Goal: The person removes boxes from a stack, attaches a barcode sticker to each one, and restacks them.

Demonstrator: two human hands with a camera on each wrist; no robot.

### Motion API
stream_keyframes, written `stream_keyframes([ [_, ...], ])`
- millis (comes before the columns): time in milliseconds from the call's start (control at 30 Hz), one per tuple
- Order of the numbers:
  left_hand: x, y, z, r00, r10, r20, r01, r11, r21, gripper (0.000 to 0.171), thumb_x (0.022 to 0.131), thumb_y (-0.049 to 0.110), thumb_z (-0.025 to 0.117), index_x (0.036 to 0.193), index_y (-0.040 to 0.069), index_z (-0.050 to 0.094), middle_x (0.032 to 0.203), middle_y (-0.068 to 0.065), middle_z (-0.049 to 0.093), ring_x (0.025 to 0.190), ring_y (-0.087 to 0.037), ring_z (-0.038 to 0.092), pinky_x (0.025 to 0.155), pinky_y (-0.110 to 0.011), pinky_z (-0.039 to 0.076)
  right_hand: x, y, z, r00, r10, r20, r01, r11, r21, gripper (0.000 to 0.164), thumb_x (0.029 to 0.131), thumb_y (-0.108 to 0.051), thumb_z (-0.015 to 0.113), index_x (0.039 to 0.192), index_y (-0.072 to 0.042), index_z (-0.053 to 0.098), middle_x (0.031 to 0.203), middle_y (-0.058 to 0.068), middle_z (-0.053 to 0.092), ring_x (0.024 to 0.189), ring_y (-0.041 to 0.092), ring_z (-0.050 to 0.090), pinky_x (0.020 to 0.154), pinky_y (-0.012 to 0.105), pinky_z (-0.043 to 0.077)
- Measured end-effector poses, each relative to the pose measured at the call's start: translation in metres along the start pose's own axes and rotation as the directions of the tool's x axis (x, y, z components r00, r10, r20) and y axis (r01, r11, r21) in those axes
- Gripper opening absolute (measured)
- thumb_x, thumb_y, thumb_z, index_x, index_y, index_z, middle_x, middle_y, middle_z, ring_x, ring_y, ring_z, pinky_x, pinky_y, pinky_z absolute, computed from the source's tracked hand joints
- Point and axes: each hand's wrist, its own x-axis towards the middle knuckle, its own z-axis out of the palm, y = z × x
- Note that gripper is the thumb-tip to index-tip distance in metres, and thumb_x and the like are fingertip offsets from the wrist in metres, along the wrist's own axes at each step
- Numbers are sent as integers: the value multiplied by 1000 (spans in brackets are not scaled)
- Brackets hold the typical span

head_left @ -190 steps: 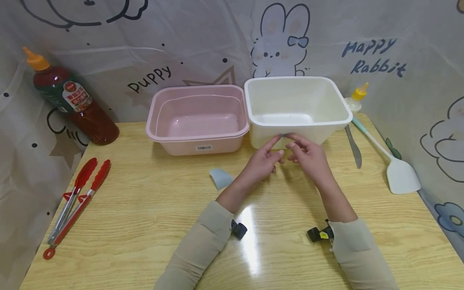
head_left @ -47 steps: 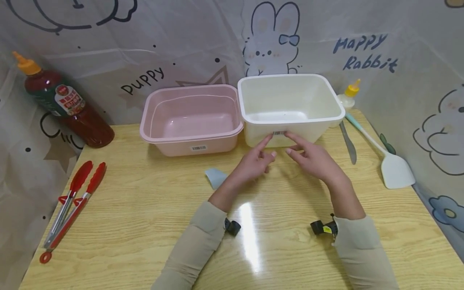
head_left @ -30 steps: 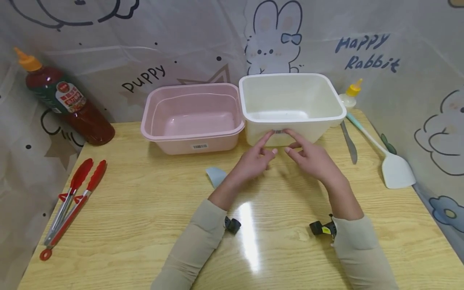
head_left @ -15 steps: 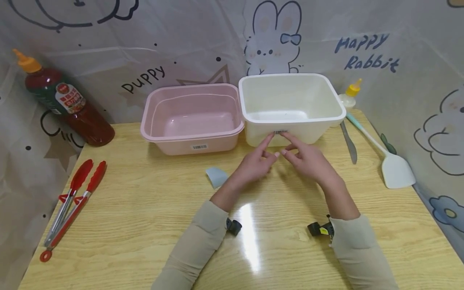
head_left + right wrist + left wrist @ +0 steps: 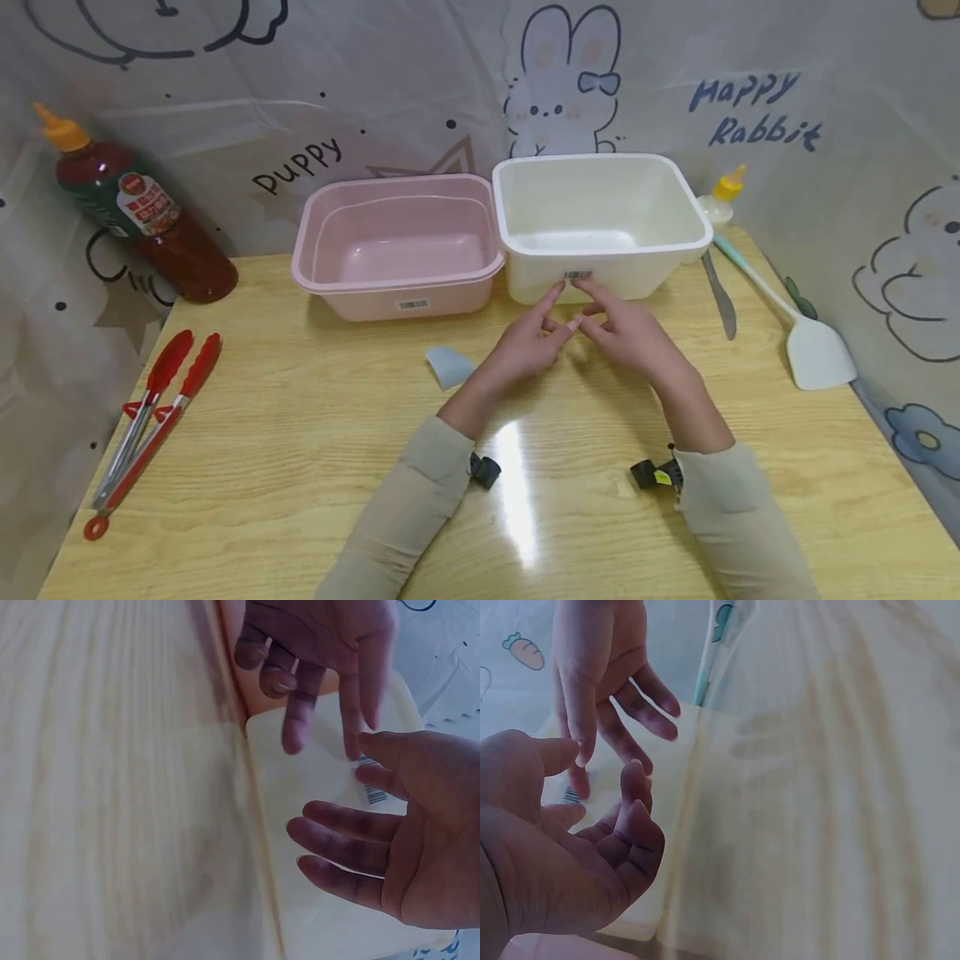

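A small barcode label [image 5: 577, 274] sits on the front wall of the white plastic bin [image 5: 536, 287]. Just below the label's left end is the index fingertip of my left hand [image 5: 525, 342], its other fingers loosely bent. My right hand [image 5: 626, 333] points its index finger at the label's lower edge; whether either fingertip touches the bin I cannot tell. The two thumb tips meet. Both wrist views show the hands with nothing held between their fingers. A small pale blue-grey piece of paper [image 5: 448, 367] lies on the table left of my left hand.
A pink basin [image 5: 412, 302] with a barcode label stands left of the white bin. On the left are a red-sauce bottle [image 5: 150, 217] and red-tipped tongs [image 5: 150, 425]. A spatula [image 5: 819, 354], a knife [image 5: 720, 296] and a yellow-capped bottle [image 5: 718, 208] are on the right.
Earlier the index fingers met over the label, then spread to its two ends. In the last second the right index finger has moved left and down off the label; the thumbs have come together.
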Motion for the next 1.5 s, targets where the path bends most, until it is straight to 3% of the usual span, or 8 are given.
stream_keyframes([
  [233, -17, 16, -13, 998, 65, -20, -66, 997, -48, 65, 101, 50, 56, 156, 54, 21, 118, -4, 70, 87, -35, 73, 58, -32, 53, -6, -11, -7, 999, -9, -35, 11, 999, 48, 62, 106, -43, 49, 162, -33, 24, 132, 18, 66, 90, 31, 71, 67, 37, 54],
  [400, -35, 26, -26, 996, 75, -38, -75, 997, 2, 64, 102, 47, 57, 157, 50, 24, 124, 1, 67, 79, -28, 73, 54, -32, 53, -14, -15, -19, 996, -13, -91, 21, 996, 82, 56, 107, -42, 48, 159, -32, 32, 130, 16, 67, 94, 31, 72, 72, 41, 55],
  [633, -63, 30, -69, 976, 174, -132, -163, 983, 89, 69, 100, 49, 60, 159, 43, 26, 147, 1, 59, 126, -20, 63, 100, -42, 55, -25, -12, -51, 975, 27, -222, -7, 996, 91, 52, 107, -44, 46, 157, -30, 39, 137, 17, 64, 114, 39, 68, 85, 54, 54],
  [800, -87, 31, -117, 956, 153, -251, -126, 985, 119, 68, 95, 55, 64, 153, 56, 26, 154, 8, 51, 131, -21, 61, 101, -43, 55, -26, -6, -79, 958, 63, -279, -43, 996, 75, 54, 106, -46, 46, 158, -33, 36, 143, 17, 60, 123, 43, 61, 94, 59, 51],
  [933, -102, 25, -159, 922, 170, -349, -110, 976, 186, 72, 94, 57, 65, 154, 53, 25, 158, 9, 46, 136, -23, 56, 108, -44, 50, -24, 1, -101, 952, 81, -297, -68, 996, 52, 56, 107, -47, 44, 160, -36, 30, 152, 19, 51, 130, 50, 52, 99, 69, 45],
  [1067, -111, 12, -200, 906, 122, -406, 6, 954, 301, 80, 92, 64, 62, 157, 52, 16, 165, 9, 32, 152, -30, 33, 120, -59, 31, -16, 8, -120, 972, 19, -234, -17, 1000, 14, 66, 104, -42, 53, 162, -37, 20, 162, 19, 37, 137, 54, 42, 103, 76, 36],
  [1233, -117, 0, -240, 888, 23, -459, 164, 917, 363, 93, 87, 72, 61, 159, 51, 5, 168, -10, 27, 150, -45, 32, 114, -72, 30, -2, 13, -131, 987, -71, -141, 69, 997, -23, 80, 99, -35, 64, 162, -38, 15, 163, 19, 33, 138, 54, 39, 100, 81, 31],
  [1500, -112, -24, -282, 906, -29, -423, 213, 894, 394, 109, 81, 72, 69, 159, 49, -4, 171, -11, 15, 154, -46, 20, 114, -75, 23, 27, 28, -138, 998, -48, -37, 48, 999, -11, 87, 99, -37, 64, 165, -24, 8, 166, 23, 23, 143, 54, 31, 107, 79, 25],
])
